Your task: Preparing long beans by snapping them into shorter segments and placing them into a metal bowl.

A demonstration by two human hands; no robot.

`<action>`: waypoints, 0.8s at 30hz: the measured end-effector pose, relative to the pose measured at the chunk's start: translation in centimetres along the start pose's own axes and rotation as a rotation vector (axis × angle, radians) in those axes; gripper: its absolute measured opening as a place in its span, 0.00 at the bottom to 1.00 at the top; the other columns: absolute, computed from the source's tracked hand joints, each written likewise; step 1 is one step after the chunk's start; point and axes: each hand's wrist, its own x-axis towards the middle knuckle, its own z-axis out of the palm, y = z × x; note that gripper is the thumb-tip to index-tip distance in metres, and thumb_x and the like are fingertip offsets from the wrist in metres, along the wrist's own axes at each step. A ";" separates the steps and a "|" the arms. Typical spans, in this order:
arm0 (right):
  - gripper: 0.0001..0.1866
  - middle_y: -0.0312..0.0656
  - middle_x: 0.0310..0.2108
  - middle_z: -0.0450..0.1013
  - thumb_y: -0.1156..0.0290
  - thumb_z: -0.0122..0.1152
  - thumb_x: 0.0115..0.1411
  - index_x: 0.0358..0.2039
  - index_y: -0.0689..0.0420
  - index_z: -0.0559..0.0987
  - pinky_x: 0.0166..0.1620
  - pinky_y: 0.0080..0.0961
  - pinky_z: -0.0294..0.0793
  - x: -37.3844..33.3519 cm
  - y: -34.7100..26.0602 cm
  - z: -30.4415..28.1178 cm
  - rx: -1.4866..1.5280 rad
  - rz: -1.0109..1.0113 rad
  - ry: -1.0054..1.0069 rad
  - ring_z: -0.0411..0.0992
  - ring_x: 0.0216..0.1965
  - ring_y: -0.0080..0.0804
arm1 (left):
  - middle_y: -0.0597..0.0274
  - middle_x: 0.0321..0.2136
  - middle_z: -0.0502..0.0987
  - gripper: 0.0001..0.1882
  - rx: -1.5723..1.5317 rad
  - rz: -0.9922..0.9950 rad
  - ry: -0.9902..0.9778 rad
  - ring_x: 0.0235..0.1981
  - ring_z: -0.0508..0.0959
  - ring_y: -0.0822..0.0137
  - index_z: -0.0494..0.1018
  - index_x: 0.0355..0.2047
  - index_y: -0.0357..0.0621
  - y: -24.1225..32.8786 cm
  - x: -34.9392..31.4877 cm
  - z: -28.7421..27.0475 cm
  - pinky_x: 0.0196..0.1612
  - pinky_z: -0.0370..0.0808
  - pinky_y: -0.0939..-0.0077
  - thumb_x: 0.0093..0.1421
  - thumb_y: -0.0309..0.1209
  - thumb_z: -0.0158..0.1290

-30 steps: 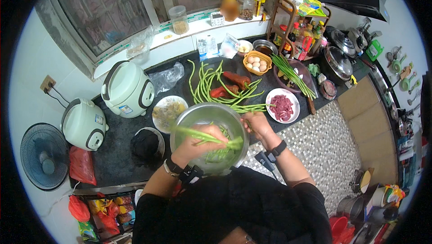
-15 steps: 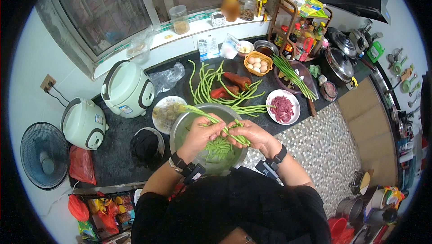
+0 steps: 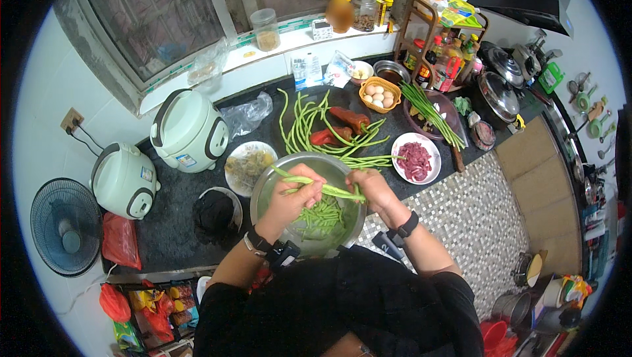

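My left hand is closed around a small bunch of green long beans, held over a metal bowl. Their right ends reach the fingers of my right hand, which pinch at the tips near the bowl's right rim. Short pieces of bean lie inside the bowl below my hands. Beyond the bowl, whole long beans are spread on the dark counter beside red peppers. What my right fingertips grip is partly hidden.
Right of the bowl stands a plate of sliced raw meat; left, a plate of pale food and a bowl with a black bag. Behind are a basket of eggs and green stalks. Two rice cookers stand left.
My hands, close together before, are now farther apart. The right hand has shifted right to the ends of the beans, while the left keeps hold of the bunch.
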 end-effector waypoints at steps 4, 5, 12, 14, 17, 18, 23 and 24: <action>0.09 0.36 0.17 0.66 0.67 0.49 0.55 0.26 0.59 0.72 0.14 0.18 0.56 -1.6 -1.8 -0.6 0.165 0.048 0.018 0.63 0.13 0.24 | 0.63 0.20 0.70 0.05 -0.130 -0.059 -0.101 0.17 0.66 0.78 0.70 0.34 0.35 1.1 0.3 -1.3 0.20 0.61 0.88 0.59 0.25 0.49; 0.08 0.36 0.16 0.66 0.67 0.49 0.55 0.27 0.59 0.71 0.14 0.17 0.55 -2.3 -2.8 -0.2 0.133 0.067 -0.087 0.62 0.13 0.23 | 0.63 0.20 0.70 0.05 -0.132 -0.058 -0.095 0.17 0.66 0.78 0.70 0.34 0.35 0.9 0.3 -1.2 0.20 0.61 0.88 0.59 0.25 0.49; 0.06 0.34 0.16 0.64 0.68 0.52 0.54 0.27 0.57 0.70 0.15 0.15 0.55 -3.1 -3.3 -0.2 0.269 0.053 -0.353 0.61 0.14 0.20 | 0.61 0.20 0.70 0.09 -0.403 -0.214 -0.072 0.17 0.64 0.78 0.70 0.35 0.32 -0.8 0.6 -2.2 0.20 0.59 0.88 0.59 0.27 0.50; 0.05 0.34 0.16 0.64 0.70 0.53 0.54 0.28 0.57 0.70 0.16 0.15 0.56 -3.4 -3.6 -0.4 0.302 0.025 -0.384 0.61 0.14 0.20 | 0.62 0.20 0.69 0.10 -0.390 -0.242 -0.073 0.17 0.64 0.78 0.70 0.36 0.32 -0.8 0.6 -2.1 0.20 0.59 0.88 0.59 0.27 0.50; 0.05 0.33 0.19 0.66 0.74 0.57 0.52 0.30 0.57 0.72 0.18 0.15 0.60 -3.9 -4.4 -0.1 0.243 -0.013 -0.332 0.63 0.17 0.18 | 0.62 0.20 0.69 0.09 -0.320 -0.286 -0.072 0.17 0.64 0.77 0.69 0.35 0.32 -0.9 0.8 -1.5 0.18 0.59 0.88 0.58 0.27 0.50; 0.06 0.32 0.20 0.68 0.74 0.59 0.51 0.31 0.58 0.73 0.19 0.15 0.62 -4.2 -4.9 0.3 0.156 -0.045 -0.310 0.64 0.18 0.17 | 0.62 0.20 0.69 0.09 -0.331 -0.288 -0.075 0.16 0.64 0.78 0.69 0.36 0.33 -1.1 0.8 -1.4 0.18 0.58 0.88 0.58 0.27 0.50; 0.07 0.31 0.24 0.71 0.73 0.61 0.51 0.32 0.59 0.77 0.22 0.14 0.65 -4.4 -4.7 0.9 -0.042 -0.197 -0.288 0.66 0.21 0.14 | 0.63 0.20 0.69 0.08 -0.335 -0.332 -0.060 0.15 0.63 0.79 0.69 0.36 0.35 -1.2 1.0 -1.1 0.17 0.58 0.89 0.59 0.27 0.50; 0.07 0.31 0.24 0.71 0.73 0.61 0.51 0.32 0.58 0.77 0.22 0.13 0.65 -4.4 -4.7 1.0 -0.139 -0.182 -0.306 0.66 0.22 0.14 | 0.64 0.20 0.69 0.08 -0.315 -0.320 -0.075 0.14 0.63 0.80 0.69 0.36 0.36 -1.4 1.1 -1.0 0.17 0.58 0.90 0.59 0.27 0.51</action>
